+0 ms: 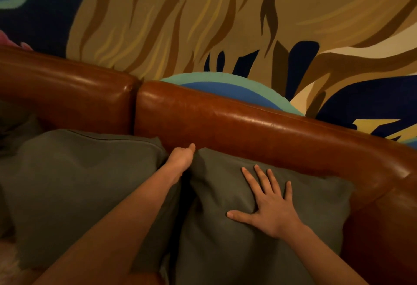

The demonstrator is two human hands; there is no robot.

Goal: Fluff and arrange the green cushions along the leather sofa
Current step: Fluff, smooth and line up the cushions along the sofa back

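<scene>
Green fabric fills the near view: two large, soft, square green cushions stand side by side on the seat, leaning against the back of the glossy brown leather sofa [225, 117]. The right hand [268, 208] lies flat on the face of the right-hand green cushion [237, 251], fingers straight and spread, pressing into it and gripping nothing. The left hand [180, 160] reaches into the gap between the two cushions at their top edges, thumb up against the sofa back; its fingers are hidden behind the fabric, so I cannot tell whether they grip the cushion's corner or only push at it.

The left-hand green cushion [79, 183] looks plump and upright, touching its neighbour. The right one shows a dent under the palm and sits close to the sofa's curved arm at the far right.

By my reading, these two are roughly placed and the right one is mid-shaping; a dim greenish form at the far left edge may be another cushion, too dark to say. Behind the sofa rises a painted wall mural in tan, navy and teal [225, 13].
</scene>
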